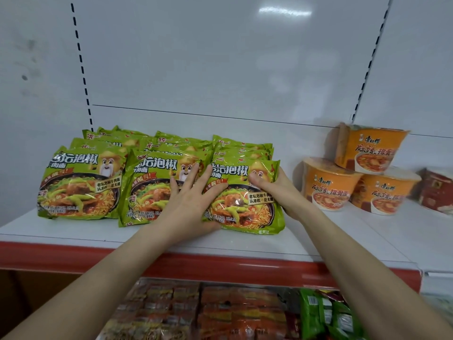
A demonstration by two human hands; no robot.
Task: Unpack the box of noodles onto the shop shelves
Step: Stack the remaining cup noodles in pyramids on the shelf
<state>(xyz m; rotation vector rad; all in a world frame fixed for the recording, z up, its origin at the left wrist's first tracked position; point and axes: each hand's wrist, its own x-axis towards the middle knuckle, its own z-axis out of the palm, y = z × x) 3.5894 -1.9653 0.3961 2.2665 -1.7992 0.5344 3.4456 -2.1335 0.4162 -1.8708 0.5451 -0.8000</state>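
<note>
Green noodle packs stand in three leaning rows on the white shelf (306, 239). The front pack of the right row (245, 200) is between my hands. My left hand (188, 207) lies flat with straight fingers against its left edge, partly over the middle row's front pack (152, 190). My right hand (272, 185) grips the pack's right side, thumb across its front and fingers hidden behind it. The left row's front pack (81, 185) stands untouched. No box is in view.
Three orange noodle bowls (360, 173) are stacked on the shelf to the right, with a red package (438, 190) beyond them. A red price strip (220, 266) edges the shelf front. Below it lie orange packets (203, 312) and green packs (326, 315).
</note>
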